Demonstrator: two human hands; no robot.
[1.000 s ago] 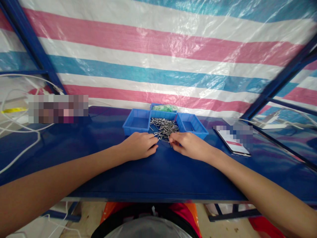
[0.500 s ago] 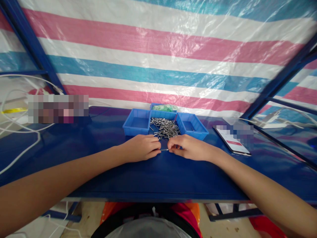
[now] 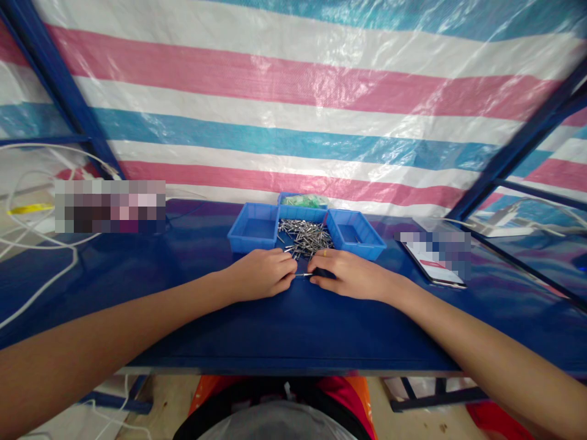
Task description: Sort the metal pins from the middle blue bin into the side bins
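Note:
My left hand [image 3: 263, 273] and my right hand [image 3: 343, 273] rest on the blue table [image 3: 293, 324], fingertips meeting. Between them they pinch one thin metal pin [image 3: 302, 275], lying level just above the table top. Both hands are closed in a pinch. Just beyond them lies a heap of several loose metal pins [image 3: 305, 235] on the table, between two blue trays. The left blue tray [image 3: 254, 227] and the right blue tray [image 3: 355, 234] look empty.
A third blue tray [image 3: 302, 200] with green pieces stands behind the heap. A phone [image 3: 433, 263] lies at the right. White cables [image 3: 41, 244] trail at the left. A striped tarp [image 3: 293, 110] and blue frame bars close the back.
Both hands drew back from the pin heap towards me, and a single pin came to be held between their fingertips. The view shifted slightly.

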